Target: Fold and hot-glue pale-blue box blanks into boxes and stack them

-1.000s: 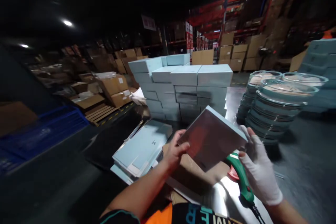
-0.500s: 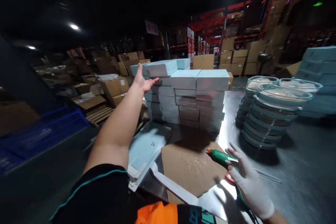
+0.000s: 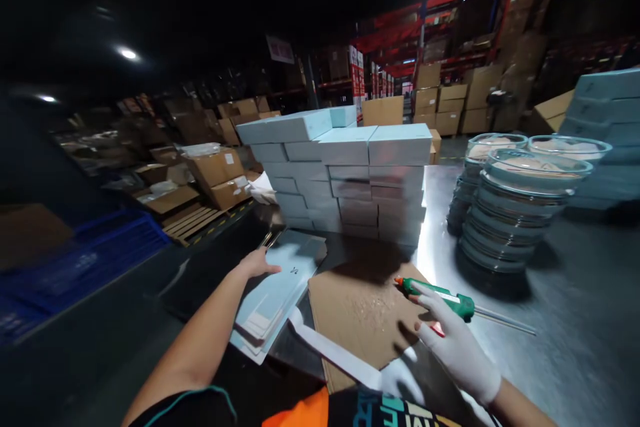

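**Box stacked, hands back at the desk**

Head view: the left hand (image 3: pixel 257 261) has come back from the box stack (image 3: pixel 345 173) and lies open on the flat blue sheets (image 3: pixel 280 283). The gloved right hand (image 3: pixel 450 340) now touches the green glue gun (image 3: pixel 440 297) on the cardboard (image 3: pixel 363 317); I cannot tell whether its fingers grip. The rear shelving is too dark to make out.

Cardboard sheet (image 3: pixel 363 320) sits dead centre, flat sleeves (image 3: pixel 277 290) at 9 o'clock, box stack (image 3: pixel 345 173) at 12, glue gun (image 3: pixel 443 299) at 3.
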`<state>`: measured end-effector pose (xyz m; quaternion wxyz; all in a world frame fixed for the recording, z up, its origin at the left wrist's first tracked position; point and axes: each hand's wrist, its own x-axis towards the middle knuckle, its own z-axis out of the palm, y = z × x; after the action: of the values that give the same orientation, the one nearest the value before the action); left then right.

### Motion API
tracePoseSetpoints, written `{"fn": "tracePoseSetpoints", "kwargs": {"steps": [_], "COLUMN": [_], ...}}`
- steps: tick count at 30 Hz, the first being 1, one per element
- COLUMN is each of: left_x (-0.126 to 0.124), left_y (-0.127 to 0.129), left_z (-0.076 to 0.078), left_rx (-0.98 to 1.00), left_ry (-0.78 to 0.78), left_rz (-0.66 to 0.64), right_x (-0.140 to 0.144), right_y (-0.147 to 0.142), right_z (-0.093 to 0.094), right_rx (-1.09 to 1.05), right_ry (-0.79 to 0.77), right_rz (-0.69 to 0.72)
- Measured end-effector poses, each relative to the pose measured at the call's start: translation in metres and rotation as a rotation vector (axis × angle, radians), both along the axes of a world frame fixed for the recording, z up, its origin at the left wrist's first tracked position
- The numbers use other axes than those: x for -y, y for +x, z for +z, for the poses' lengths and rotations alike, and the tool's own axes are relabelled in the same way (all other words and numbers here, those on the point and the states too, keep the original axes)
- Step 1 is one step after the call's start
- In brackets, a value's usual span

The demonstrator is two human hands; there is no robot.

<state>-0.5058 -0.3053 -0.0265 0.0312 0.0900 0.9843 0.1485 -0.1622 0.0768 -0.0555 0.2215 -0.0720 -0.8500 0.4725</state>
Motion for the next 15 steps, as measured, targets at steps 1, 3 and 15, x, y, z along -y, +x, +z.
{"fn": "tracePoseSetpoints", "kwargs": {"steps": [1,3,15], "left_x": [-0.002,-0.007,-0.081], "left_y": [0.000,-0.002,0.117], "left_z": [0.002,0.014,0.077], "left_rx": [-0.017,-0.072,0.175], "left_ry": [-0.011,-0.007,0.984], "left_rz": [0.011,0.023,-0.427], "right_x": [0.002,0.004,0.033], "right_y": [0.000,0.000,-0.050], "right_z": [0.000,-0.002,0.037], "right_rx": [0.004,0.009,-0.106], "right_ry": [-0.002,-0.001,-0.392], "right_rz": [0.011,0.029,0.129]}}
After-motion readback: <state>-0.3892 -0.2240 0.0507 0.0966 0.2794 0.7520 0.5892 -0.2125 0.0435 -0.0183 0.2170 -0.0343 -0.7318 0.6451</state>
